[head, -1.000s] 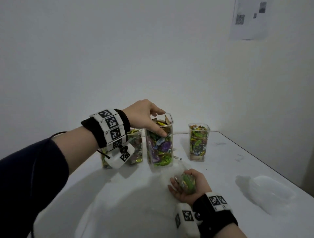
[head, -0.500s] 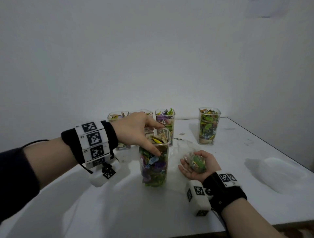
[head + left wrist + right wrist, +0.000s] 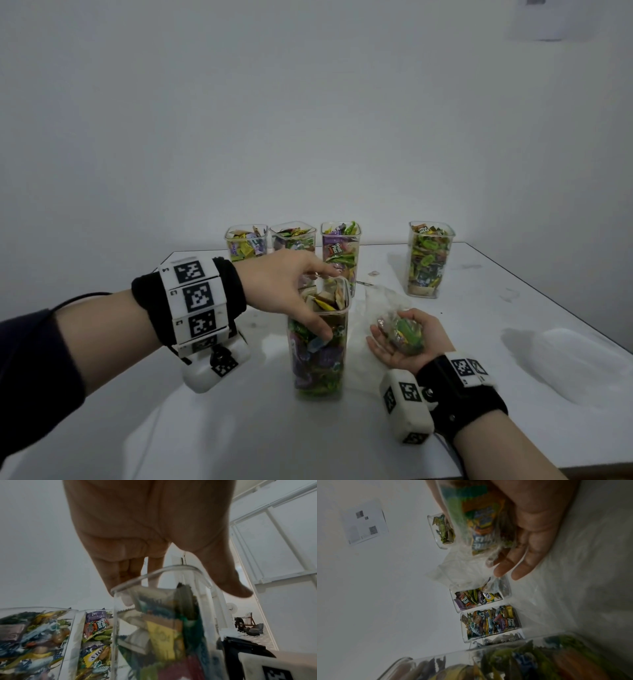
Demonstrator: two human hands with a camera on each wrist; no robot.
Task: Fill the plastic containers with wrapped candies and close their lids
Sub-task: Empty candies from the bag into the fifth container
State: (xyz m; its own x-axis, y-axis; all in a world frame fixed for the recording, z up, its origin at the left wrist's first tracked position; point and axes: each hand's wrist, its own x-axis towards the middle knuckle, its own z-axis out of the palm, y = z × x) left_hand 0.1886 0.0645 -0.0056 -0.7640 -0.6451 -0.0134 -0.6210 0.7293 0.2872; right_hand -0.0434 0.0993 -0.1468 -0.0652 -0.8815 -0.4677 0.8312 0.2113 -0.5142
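Near the front edge of the surface [image 3: 513, 308], the tall container [image 3: 320, 359] is gripped at its rim by the left hand [image 3: 284, 284], thumb outside, fingers inside. A clear bag of candies [image 3: 402, 332] is cradled in the upturned, loosely cupped right hand [image 3: 407, 339]. The container should be held steady and upright while the bag is tipped over its mouth, so nothing is spilled.

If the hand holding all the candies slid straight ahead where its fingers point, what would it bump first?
Probably the near container, which the left hand grips at the rim. The right hand, cupping candies, points its fingers toward it, though depth is unclear.

"Fruit Plus" reads on an orange wrapper [image 3: 335, 249] in the third jar at the back of my table. The left wrist view shows a yellow wrapper [image 3: 96, 657] marked "S.YO.", upside down. My wristband tags [image 3: 191, 272] carry coded squares only.
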